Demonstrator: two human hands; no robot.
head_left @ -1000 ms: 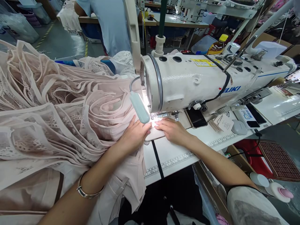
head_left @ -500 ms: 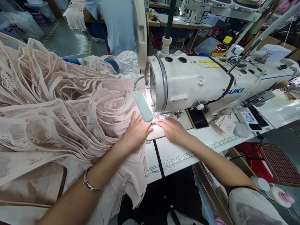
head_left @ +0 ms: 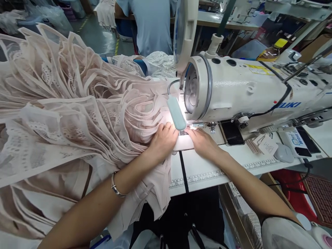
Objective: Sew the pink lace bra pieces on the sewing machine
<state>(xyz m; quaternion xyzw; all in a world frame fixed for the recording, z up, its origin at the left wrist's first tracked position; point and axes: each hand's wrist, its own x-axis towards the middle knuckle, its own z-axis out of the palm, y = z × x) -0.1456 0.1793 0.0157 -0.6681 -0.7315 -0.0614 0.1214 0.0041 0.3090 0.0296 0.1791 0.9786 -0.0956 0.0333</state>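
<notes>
Under the head of a white sewing machine (head_left: 230, 90), both hands meet at the needle area, lit by a small green lamp (head_left: 177, 113). My left hand (head_left: 164, 140) has its fingers bent and drawn together on pale pink garment fabric (head_left: 145, 119), just left of the presser foot. The lamp partly covers the fingertips. Close to its right, my right hand (head_left: 203, 142) pinches the cloth edge with fingers pressed together beside the needle; the exact grip is hard to see. Lace-trimmed pink pieces (head_left: 77, 121) run in a thick bundle leftward from the machine.
On the machine table (head_left: 207, 173), right of my hands, lie a black phone (head_left: 232, 133), paper tags (head_left: 267, 144) and a grey rounded case (head_left: 283, 153). A ruler strip follows the front edge. A person in a blue shirt (head_left: 153, 27) sits beyond. A yellow-capped bottle (head_left: 271, 52) stands behind.
The view has swung left, so the machine and table appear farther right. My left fingers have curled closer together, with the thumb no longer spread out. Both hands stay near the needle.
</notes>
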